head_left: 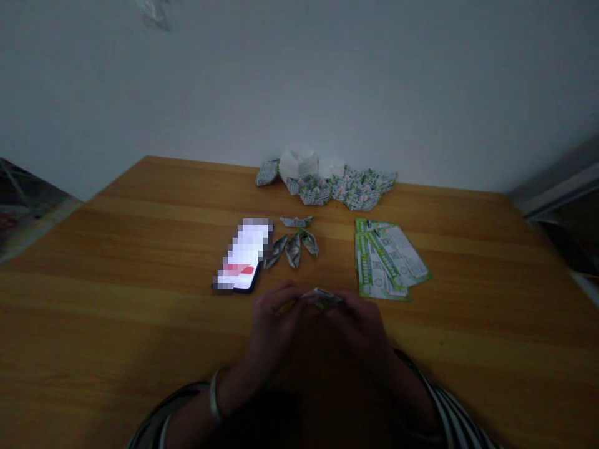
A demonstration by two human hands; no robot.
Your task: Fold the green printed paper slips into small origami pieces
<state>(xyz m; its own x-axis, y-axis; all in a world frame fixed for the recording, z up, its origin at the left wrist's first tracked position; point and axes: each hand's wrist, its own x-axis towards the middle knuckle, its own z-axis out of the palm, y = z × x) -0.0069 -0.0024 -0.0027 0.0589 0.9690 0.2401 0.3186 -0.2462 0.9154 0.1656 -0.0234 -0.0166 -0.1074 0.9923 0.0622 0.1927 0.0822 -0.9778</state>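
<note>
Between my two hands is a small folded piece of printed paper [322, 296], white and green, held just above the near part of the table. My left hand [276, 315] pinches its left end, and my right hand [360, 321] pinches the right end. Both hands are closed, with part of the paper hidden by the fingers. Just beyond lie several small folded paper pieces [293, 251], pointed at the ends, three of them fanned out. Another folded paper piece [296, 222] lies crosswise behind those.
A phone [243, 255] with a lit screen lies left of the folded pieces. Overlapping green-and-white printed leaflets [384, 262] are on the right. At the back, by the wall, stand joined folded-paper clusters [360, 187] and crumpled white paper [299, 164]. The wooden table [140, 249] meets the wall.
</note>
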